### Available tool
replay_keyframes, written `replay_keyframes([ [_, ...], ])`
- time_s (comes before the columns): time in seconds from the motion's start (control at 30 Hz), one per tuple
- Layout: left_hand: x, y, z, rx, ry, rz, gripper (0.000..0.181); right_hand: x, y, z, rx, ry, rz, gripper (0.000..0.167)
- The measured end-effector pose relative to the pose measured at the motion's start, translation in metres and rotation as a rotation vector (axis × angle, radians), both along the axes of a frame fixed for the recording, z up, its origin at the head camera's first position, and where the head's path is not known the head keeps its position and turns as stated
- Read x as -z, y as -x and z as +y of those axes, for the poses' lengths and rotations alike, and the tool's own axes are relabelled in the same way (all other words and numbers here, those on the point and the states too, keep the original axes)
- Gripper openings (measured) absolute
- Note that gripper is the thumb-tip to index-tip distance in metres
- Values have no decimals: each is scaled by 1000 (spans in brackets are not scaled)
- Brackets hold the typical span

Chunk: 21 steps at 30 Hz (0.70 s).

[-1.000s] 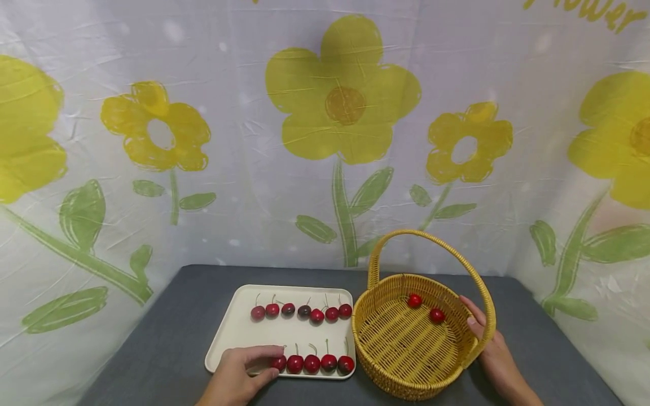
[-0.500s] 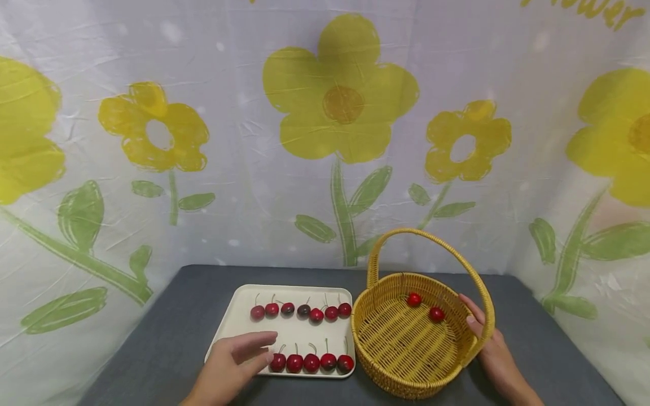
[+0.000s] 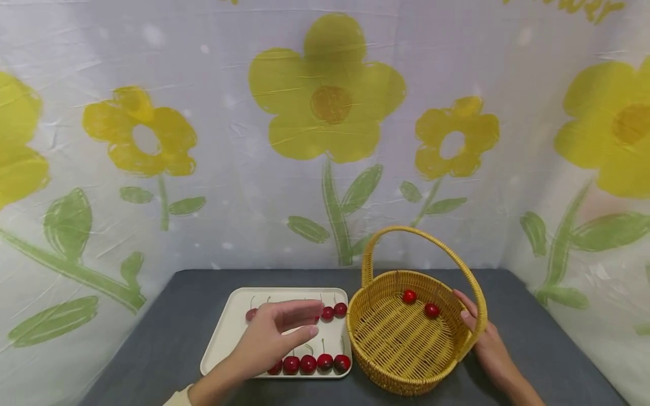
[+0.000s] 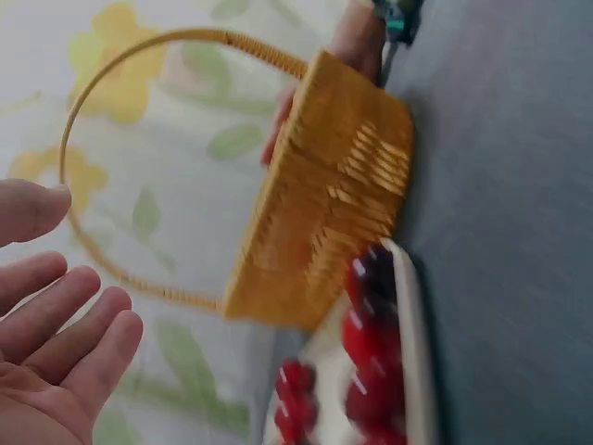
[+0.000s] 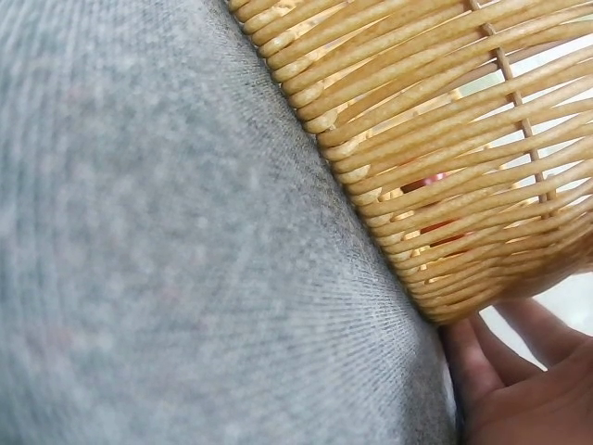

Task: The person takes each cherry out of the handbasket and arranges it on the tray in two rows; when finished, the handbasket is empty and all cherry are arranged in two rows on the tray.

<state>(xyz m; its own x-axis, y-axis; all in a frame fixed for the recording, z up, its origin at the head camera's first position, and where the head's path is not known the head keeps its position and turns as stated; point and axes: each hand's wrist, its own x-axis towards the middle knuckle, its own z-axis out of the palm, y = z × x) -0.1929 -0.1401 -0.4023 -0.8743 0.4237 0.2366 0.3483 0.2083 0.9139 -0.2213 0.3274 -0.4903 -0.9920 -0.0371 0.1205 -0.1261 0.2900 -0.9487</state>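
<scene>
My left hand [image 3: 274,335] hovers over the cream tray [image 3: 223,338], its fingers extended and the thumb apart, holding nothing. Beneath it, a row of red cherries [image 3: 308,364] with stems lies along the tray's front edge. A back row of cherries [image 3: 327,313] is partly covered by the hand. To the right stands a yellow wicker basket [image 3: 401,338] with a tall arched handle; two cherries [image 3: 432,310] lie inside, toward its back. My right hand [image 3: 490,344] holds the basket's right side, thumb at the rim. In the right wrist view, its fingers [image 5: 477,362] lie against the woven wall.
A dark grey tabletop [image 3: 167,338] carries the tray and basket side by side, nearly touching. Behind and at both sides hangs a white cloth [image 3: 228,214] printed with yellow flowers. The basket handle [image 3: 421,230] arches high over the basket.
My left hand has come off the leftmost front cherry, spread its fingers, and moved up and right over the tray. The right hand stays at the basket. The head view has shifted slightly.
</scene>
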Motion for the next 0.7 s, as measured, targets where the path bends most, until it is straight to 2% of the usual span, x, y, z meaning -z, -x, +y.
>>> replay_keyframes([
  [0.1, -11, 14, 28, 104, 17, -9, 44, 1, -1, 0, -7, 3, 20, 58],
  [0.23, -20, 32, 62, 247, 47, -7, 44, 2, -1, -2, -16, 13, 25, 57],
  [0.37, -28, 44, 92, 334, 83, -36, 42, 2, 0, -2, -15, 17, -8, 59],
  [0.53, -38, 57, 126, 416, 83, -45, 41, 2, 1, 0, -4, 12, -20, 59],
  [0.7, -40, 74, 156, 415, 161, 17, 41, -1, 1, 1, 18, -33, -25, 58],
])
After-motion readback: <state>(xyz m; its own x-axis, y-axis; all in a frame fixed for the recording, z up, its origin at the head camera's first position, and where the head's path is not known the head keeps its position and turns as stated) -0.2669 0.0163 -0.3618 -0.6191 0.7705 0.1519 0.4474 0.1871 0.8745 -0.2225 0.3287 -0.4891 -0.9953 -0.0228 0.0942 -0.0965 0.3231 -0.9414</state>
